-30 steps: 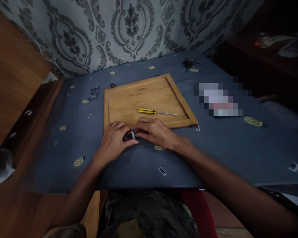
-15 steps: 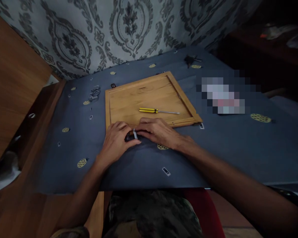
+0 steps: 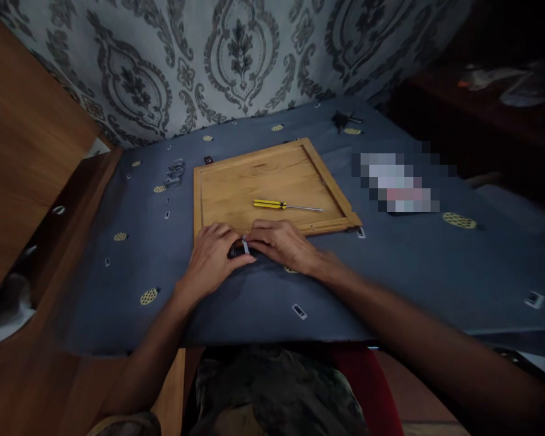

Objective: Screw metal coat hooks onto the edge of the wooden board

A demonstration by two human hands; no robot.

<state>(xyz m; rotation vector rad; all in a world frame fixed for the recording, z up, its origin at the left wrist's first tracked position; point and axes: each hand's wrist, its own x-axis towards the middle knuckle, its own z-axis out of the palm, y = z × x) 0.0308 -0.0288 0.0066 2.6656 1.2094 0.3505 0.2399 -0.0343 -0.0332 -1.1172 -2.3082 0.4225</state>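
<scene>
At the near edge of a framed wooden panel (image 3: 236, 178), my left hand (image 3: 211, 257) is closed around a small dark piece (image 3: 237, 250) with a bright metal strip (image 3: 246, 246). What kind of part it is cannot be made out, since fingers cover much of it. My right hand (image 3: 284, 245) comes in from the right, its fingertips pinched at the strip, and whatever they grip is hidden. A yellow and black screwdriver (image 3: 269, 204) lies on the panel just beyond both hands, its shaft pointing right.
A blue patterned cloth (image 3: 163, 327) covers the table. Metal parts (image 3: 175, 172) lie left of the panel, and a small dark object (image 3: 208, 160) sits at its far edge. Dark items (image 3: 343, 120) lie far right, near a blurred-out object (image 3: 397, 184). Wooden furniture (image 3: 22, 139) stands left.
The view has shifted slightly. Both hands stay on the dark piece in nearly the same pose, and the screwdriver and panel lie as before.
</scene>
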